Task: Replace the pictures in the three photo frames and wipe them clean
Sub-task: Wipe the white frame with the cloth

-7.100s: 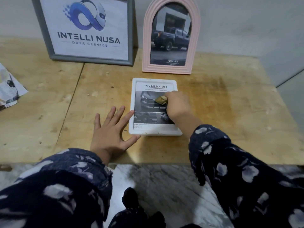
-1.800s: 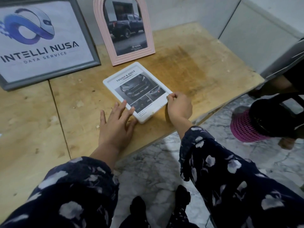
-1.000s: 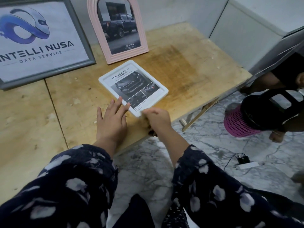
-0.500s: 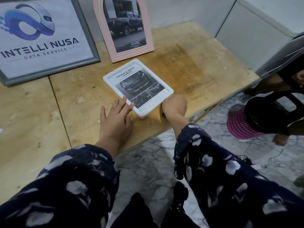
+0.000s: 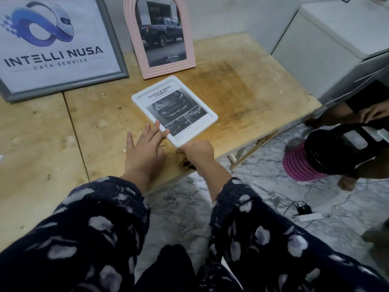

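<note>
Item: white frame (image 5: 174, 110), lying flat and face up on the wooden worktop (image 5: 242, 89), near its front edge, turned so its near corner points toward 6 o'clock. Holds a car print headed "Tough & Agile". Left hand (image 5: 145, 150): grip released, fingers straight, fingertips resting on the frame's near-left border at 7 o'clock. Right hand (image 5: 197, 152): grip clenched at the frame's near corner; whether it holds a cloth cannot be told, since nothing shows past the knuckles. At 12 o'clock, just beyond the white frame, a pink arched frame (image 5: 160, 36) stands propped with a truck photo; at 10 o'clock, a grey frame (image 5: 61, 47) with a logo print leans back. Hazards, as judged: the white frame sits close to the worktop edge, so a firm outward wipe at the corner could slide it off onto the marble floor (image 5: 252, 186). A push away from the body could knock the pink arched frame over. Bare fingertips on the border may leave fresh smudges.
</note>
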`<state>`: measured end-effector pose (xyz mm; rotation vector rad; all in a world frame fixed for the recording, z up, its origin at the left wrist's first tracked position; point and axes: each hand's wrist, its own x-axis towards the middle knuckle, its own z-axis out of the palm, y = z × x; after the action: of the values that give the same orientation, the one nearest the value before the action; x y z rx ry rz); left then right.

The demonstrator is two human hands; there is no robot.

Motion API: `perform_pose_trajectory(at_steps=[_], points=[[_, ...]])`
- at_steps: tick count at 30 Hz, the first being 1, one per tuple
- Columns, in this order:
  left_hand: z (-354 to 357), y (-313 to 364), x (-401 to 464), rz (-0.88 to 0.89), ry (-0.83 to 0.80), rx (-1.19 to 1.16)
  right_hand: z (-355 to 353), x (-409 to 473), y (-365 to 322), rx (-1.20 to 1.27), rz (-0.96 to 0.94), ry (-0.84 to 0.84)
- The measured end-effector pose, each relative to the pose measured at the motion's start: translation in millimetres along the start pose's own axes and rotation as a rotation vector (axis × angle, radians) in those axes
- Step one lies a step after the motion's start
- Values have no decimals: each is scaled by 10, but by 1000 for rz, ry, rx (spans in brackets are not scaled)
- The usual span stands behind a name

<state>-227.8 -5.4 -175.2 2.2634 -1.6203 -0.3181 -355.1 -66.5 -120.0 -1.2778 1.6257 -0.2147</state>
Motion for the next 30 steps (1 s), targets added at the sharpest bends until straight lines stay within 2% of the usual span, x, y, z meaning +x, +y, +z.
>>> perform_pose_trajectory(at_steps=[2,3,7,10,12,14,16,19,24,30], points=[[-26,16,-18,-7,-12,-19,-180,-30,-21,62,1,-136],[-35,16,-24,-9,-23,-23,-298,-19,-47,65,-19,-148],[-68,61,6,-62,-64,-85,-715,196,-212,129,-1,-95],[-119,182,54,-114,7,-142,-851,347,-416,157,-50,-77],[-173,287,103,-220,89,-179,-880,522,-564,115,-102,-56],[-185,387,144,-391,106,-176,-903,707,-700,26,-161,-7],[-144,447,158,-526,34,-162,-915,864,-768,20,-206,62],[-86,504,241,-630,-22,-137,-923,1053,-788,39,-250,110],[-70,694,546,-816,22,-178,-794,1327,-794,-36,-304,-51],[-194,656,619,-992,230,-376,-463,1543,-842,6,-274,-176]])
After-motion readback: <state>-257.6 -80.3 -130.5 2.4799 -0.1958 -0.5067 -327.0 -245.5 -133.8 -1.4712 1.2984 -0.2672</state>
